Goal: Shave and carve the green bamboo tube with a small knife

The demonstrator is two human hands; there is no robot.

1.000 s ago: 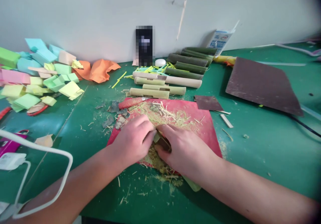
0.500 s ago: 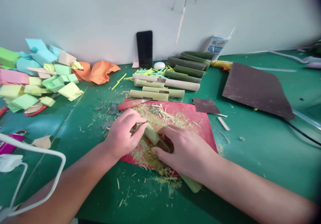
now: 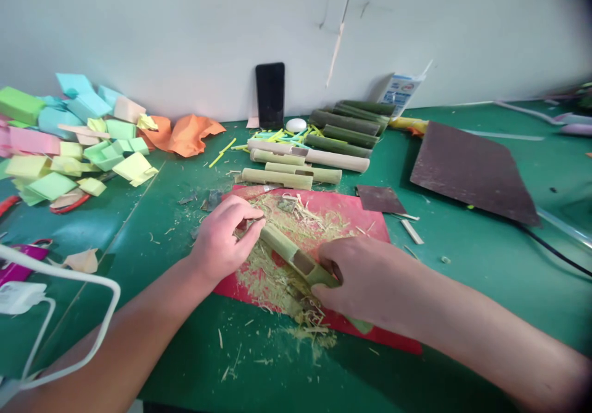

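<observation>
A pale green bamboo tube (image 3: 280, 242) with a rectangular notch cut in its side lies slanted over a red mat (image 3: 402, 338). My left hand (image 3: 227, 235) pinches its upper left end between thumb and fingers. Lower down, past the notch, my right hand (image 3: 358, 274) is closed around the tube, and its palm hides part of the lower length. Whether anything thin sits between the right fingers and the bamboo, I cannot tell. Shavings and yellowish dust (image 3: 266, 280) cover the mat beneath the tube and spill onto the green table (image 3: 185, 351).
Several bamboo pieces (image 3: 277, 179) lie in rows behind the mat. A phone (image 3: 271, 95) leans on the wall. Folded paper notes (image 3: 50, 185) pile up at left, near a white cable (image 3: 111, 290). Dark brown sheets (image 3: 467, 172) lie at right, beside a carton (image 3: 400, 92).
My right hand has slid down and right along the tube, so the notch now shows more fully. My left hand still grips the upper end, slightly shifted.
</observation>
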